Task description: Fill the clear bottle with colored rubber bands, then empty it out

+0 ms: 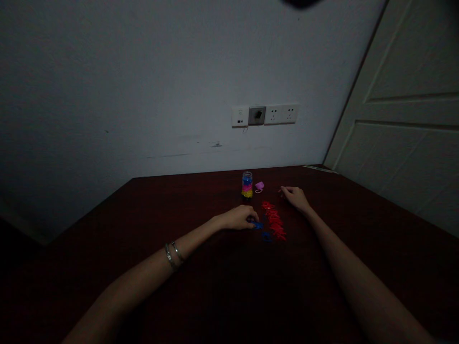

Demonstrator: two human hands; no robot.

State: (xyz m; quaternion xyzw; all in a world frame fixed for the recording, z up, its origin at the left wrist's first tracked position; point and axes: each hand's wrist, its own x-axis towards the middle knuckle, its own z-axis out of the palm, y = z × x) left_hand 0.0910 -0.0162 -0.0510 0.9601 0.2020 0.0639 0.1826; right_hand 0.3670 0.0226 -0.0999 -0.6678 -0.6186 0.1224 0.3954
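My left hand is at the small blue pieces on the dark table, its thumb and fingertips pinched at their left edge. More blue pieces lie just nearer to me. A long heap of red pieces is to their right. Beyond the red heap, my right hand rests on the table with curled fingers; whether it holds anything is too dark to tell. Behind my left hand stands an open glass jar with yellow, pink and blue layers. Beside the jar lies a small purple item with a pale ring.
The dark red table reaches a pale wall with a row of sockets and switches. A white panelled door stands at the right. A pale strip lies along the table's back right edge.
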